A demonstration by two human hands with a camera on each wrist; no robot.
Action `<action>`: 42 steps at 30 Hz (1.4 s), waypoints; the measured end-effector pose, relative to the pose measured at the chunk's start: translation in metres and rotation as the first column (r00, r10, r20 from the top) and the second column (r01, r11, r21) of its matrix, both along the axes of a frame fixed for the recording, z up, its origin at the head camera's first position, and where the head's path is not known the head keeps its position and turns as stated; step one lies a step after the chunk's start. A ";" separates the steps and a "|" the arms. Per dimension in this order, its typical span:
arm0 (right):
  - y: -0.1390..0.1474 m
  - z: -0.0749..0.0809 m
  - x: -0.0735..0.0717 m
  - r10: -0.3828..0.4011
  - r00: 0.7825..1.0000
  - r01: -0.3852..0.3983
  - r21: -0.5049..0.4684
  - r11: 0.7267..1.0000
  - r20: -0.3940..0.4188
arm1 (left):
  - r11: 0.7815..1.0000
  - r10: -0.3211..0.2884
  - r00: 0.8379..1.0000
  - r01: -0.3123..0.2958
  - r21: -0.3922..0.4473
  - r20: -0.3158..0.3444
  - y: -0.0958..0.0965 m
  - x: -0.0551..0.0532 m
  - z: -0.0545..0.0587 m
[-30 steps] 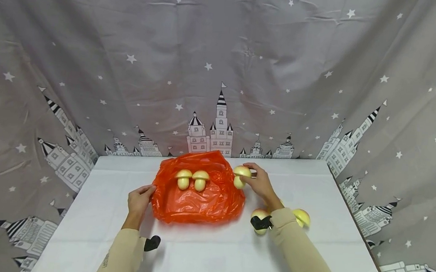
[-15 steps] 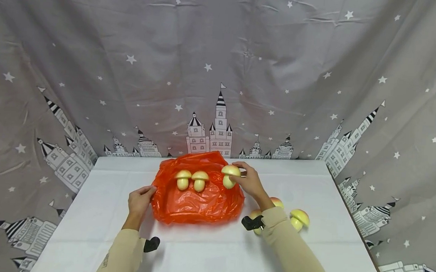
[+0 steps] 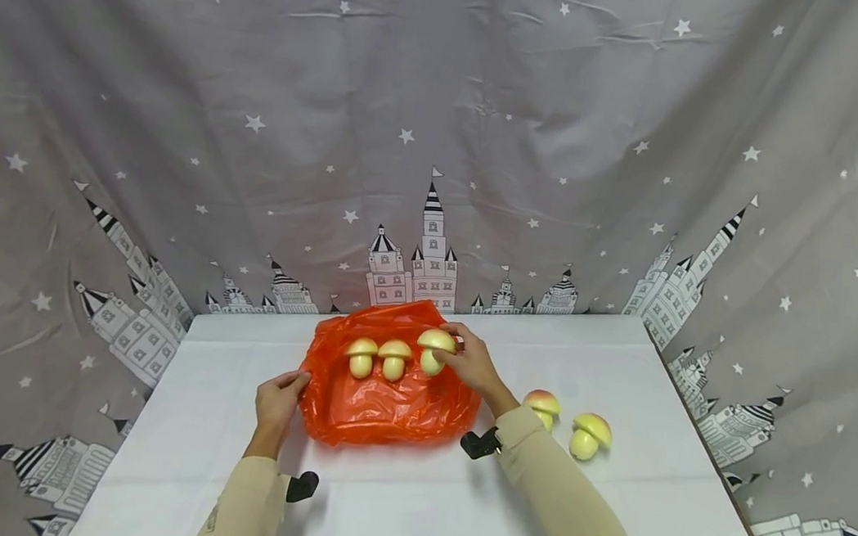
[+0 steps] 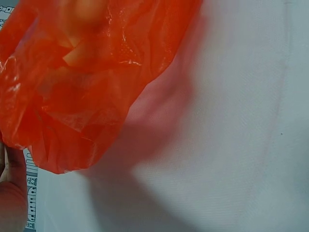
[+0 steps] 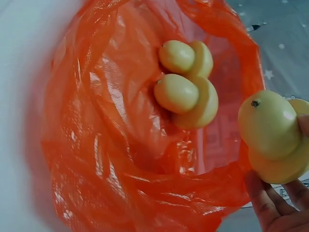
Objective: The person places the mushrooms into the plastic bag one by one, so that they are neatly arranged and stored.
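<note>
A red plastic bag (image 3: pixel 391 413) lies with its mouth spread on the white table. Two yellow toy mushrooms (image 3: pixel 360 357) (image 5: pixel 177 94) sit side by side inside it. My left hand (image 3: pixel 278 398) pinches the bag's left edge between thumb and fingers. In the left wrist view only part of that hand (image 4: pixel 13 188) shows beside the red plastic. My right hand (image 3: pixel 471 359) grips a third toy mushroom (image 3: pixel 434 351) by its cap, over the right part of the bag. Seen from the right wrist, this mushroom (image 5: pixel 270 128) is apart from the other two, its stem toward the camera.
Two more toy mushrooms, one with a reddish cap (image 3: pixel 542 407) and another (image 3: pixel 590 435) farther right, rest on the white table (image 3: pixel 399 512) beside my right forearm. A grey curtain (image 3: pixel 438 121) printed with castles and stars hangs behind the table.
My right hand has carried its mushroom leftward, from the bag's right rim to over the bag, closer to the two inside. The left hand has kept its hold on the edge.
</note>
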State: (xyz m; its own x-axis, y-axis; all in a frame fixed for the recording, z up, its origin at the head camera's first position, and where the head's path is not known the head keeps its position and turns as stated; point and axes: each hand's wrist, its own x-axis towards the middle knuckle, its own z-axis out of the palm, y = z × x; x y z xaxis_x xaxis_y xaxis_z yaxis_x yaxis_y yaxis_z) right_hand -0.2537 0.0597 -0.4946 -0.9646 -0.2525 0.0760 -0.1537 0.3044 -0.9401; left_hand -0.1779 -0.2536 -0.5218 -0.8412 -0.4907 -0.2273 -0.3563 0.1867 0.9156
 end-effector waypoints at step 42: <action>-0.036 -0.040 -0.012 -0.110 0.992 0.093 0.227 0.969 0.066 | 1.000 0.000 1.000 0.000 0.019 0.004 -0.002 0.000 -0.006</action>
State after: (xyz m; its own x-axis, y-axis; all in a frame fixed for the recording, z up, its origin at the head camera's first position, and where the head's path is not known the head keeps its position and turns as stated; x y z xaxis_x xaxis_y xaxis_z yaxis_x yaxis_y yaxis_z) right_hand -0.2661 0.0236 -0.5346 -0.9868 -0.1550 -0.0475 -0.0403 0.5182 -0.8543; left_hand -0.1777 -0.2552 -0.5274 -0.8404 -0.4860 -0.2398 -0.3595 0.1689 0.9177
